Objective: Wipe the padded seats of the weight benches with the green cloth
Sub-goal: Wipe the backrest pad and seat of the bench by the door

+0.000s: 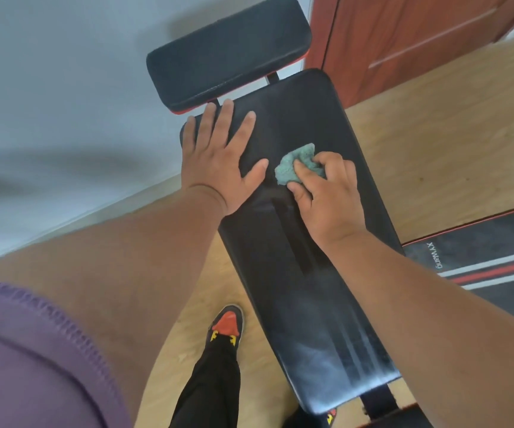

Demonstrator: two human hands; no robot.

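Pinching a crumpled green cloth (297, 163) between thumb and curled fingers, the right hand (326, 196) is pressing it onto the long black padded seat (311, 273) of a weight bench, near the seat's far end. The left hand (218, 159) is lying flat just beside the cloth, its grip spread wide, fingers straight and palm down on the far left corner of the same pad, its thumb nearly reaching the cloth. A second, shorter black pad (227, 50) with a red underside is sitting just beyond the seat, apart from it across a narrow gap. Pale streaks are showing on the near end of the seat. The person, in a purple sleeve (33, 359) and black trousers, is standing on a wooden floor (434, 143), one black, red and yellow shoe (227, 322) planted to the left of the bench. A dark mat (481, 264) with red and white stripes is lying on the floor to the right, and a reddish-brown door (404, 41) is standing beyond.
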